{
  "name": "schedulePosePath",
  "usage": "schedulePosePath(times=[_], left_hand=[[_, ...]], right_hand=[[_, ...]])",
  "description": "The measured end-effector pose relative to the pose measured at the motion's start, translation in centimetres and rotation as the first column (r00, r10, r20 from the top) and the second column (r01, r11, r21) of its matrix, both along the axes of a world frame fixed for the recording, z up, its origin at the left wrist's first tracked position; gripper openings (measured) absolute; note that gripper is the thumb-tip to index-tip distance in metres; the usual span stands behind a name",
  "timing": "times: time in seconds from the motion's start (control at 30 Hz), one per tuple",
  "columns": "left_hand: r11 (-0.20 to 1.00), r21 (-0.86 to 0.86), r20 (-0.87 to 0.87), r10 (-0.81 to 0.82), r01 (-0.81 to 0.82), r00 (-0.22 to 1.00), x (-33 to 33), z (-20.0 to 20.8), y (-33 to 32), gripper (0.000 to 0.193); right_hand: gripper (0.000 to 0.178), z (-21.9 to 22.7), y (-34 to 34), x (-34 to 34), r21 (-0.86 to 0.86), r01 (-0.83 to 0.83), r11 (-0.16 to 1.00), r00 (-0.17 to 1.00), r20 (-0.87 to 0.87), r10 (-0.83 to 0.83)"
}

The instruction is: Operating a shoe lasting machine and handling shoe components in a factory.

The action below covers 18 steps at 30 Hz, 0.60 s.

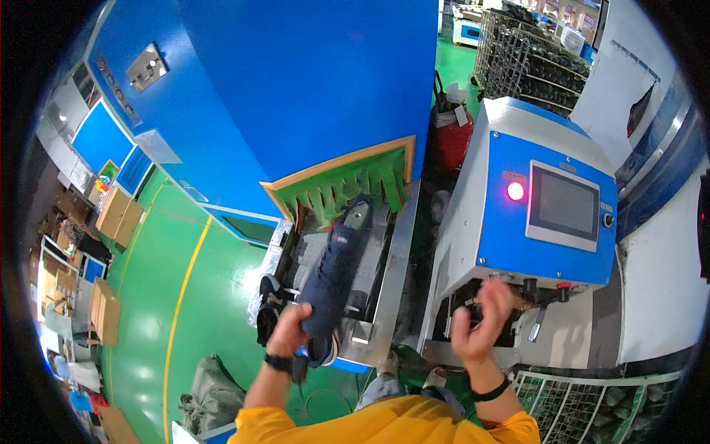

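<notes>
My left hand [290,330] grips the near end of a long dark navy shoe [336,274], its thumb on the upper. At the shoe's far end a grey-green piece, which looks like a last, shows in the opening, close to the green fringed curtain [336,198]. Beneath the near end, part of another dark shoe with a pale sole edge [323,352] is visible. My right hand [484,320] is raised with nothing in it, fingers apart, just below the blue and white control box [503,251]. A metal conveyor bed [370,259] lies under the navy shoe.
Dark shoes [271,296] rest at the bed's left side. The tall blue machine housing [318,89] rises ahead. A red lamp [515,191] glows beside the dark screen [563,203]. A wire cage [592,403] stands at lower right, a grey sack [213,388] at lower left.
</notes>
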State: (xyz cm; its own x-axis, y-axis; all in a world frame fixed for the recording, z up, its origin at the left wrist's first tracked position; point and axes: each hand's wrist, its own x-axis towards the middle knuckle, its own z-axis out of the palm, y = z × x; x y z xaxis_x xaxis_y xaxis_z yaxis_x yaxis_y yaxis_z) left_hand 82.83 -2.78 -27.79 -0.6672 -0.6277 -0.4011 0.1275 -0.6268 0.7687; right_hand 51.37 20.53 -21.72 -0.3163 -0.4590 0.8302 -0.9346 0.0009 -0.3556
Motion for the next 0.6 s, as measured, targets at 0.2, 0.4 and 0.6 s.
schedulePosePath(times=[0.2, 0.4, 0.6], left_hand=[[0.827, 0.499, -0.370, -0.066, 0.258, 0.927, -1.2, -3.0, 22.1, 0.086], [0.963, -0.012, -0.290, -0.260, 0.268, 0.921, -6.4, 2.4, 24.1, 0.075], [0.994, 0.038, -0.023, -0.104, 0.104, 0.994, -12.1, 5.0, 26.2, 0.021]], right_hand=[[0.112, -9.1, 3.5, 3.5, -0.359, -0.481, 0.800, -0.139, 0.932, 0.334], [0.071, 5.4, 11.2, 1.7, -0.584, -0.280, 0.762, -0.570, 0.740, 0.358], [0.062, 0.6, 20.7, 1.8, -0.439, -0.260, 0.860, -0.843, 0.537, 0.019]])
